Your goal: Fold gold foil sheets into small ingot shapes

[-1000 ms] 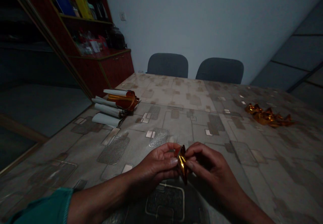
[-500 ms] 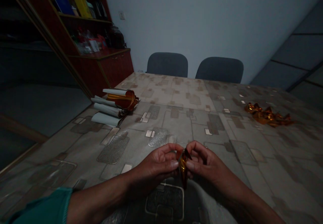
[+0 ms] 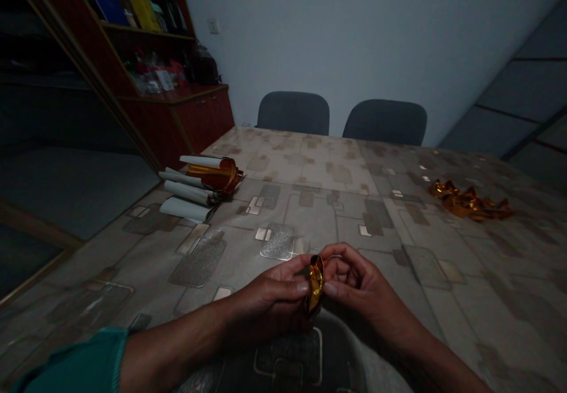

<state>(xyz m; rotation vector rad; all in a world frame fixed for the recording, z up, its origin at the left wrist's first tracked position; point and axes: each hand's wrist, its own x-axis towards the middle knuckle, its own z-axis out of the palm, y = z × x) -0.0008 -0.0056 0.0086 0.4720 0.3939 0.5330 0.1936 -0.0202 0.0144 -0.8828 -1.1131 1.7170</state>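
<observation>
Just above the near part of the table, a small folded piece of shiny gold foil paper [image 3: 316, 283] is pinched between both hands. My left hand [image 3: 283, 289] grips its left side, thumb in front and fingers behind. On the other side, my right hand [image 3: 352, 281] holds the edge with thumb and curled fingers. The foil is long and narrow, with a raised, pointed top and a creased middle. Several folded gold foil pieces [image 3: 472, 201] lie grouped in a row at the right of the table.
A stack of curled gold sheets with pale backs [image 3: 199, 189] lies at the table's left edge. The table [image 3: 310, 162] has a patterned cover. Two dark chairs [image 3: 293, 112] stand behind it, and a red-brown cabinet [image 3: 177, 118] stands at the back left.
The foil piece has turned so more of its creased gold face shows, and it has shifted slightly left. My right hand has moved slightly left with it.
</observation>
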